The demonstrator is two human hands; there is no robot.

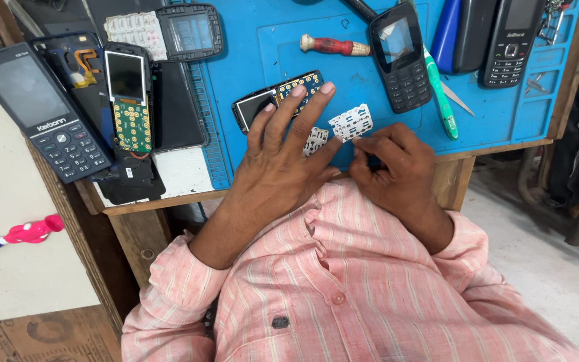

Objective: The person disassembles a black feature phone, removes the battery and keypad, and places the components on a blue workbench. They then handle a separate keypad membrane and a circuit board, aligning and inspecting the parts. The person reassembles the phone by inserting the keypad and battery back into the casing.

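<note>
Head view, keypad sheet [351,123] pinched by right fingers [370,142]

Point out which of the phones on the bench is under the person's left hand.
The stripped phone with its yellow-dotted keypad board bare, lying on the blue mat; the left hand rests its fingers on it. The other phones lie untouched farther off.

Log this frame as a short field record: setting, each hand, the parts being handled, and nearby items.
setting: blue work mat on a wooden bench
left hand: fingers spread, resting on an opened phone board
right hand: pinching the edge of a white keypad sheet
second sheet: white, partly under the left hand
nearby: black keypad phone, green-handled tool, red-handled tool
left of mat: stripped phone, large black phone
</note>
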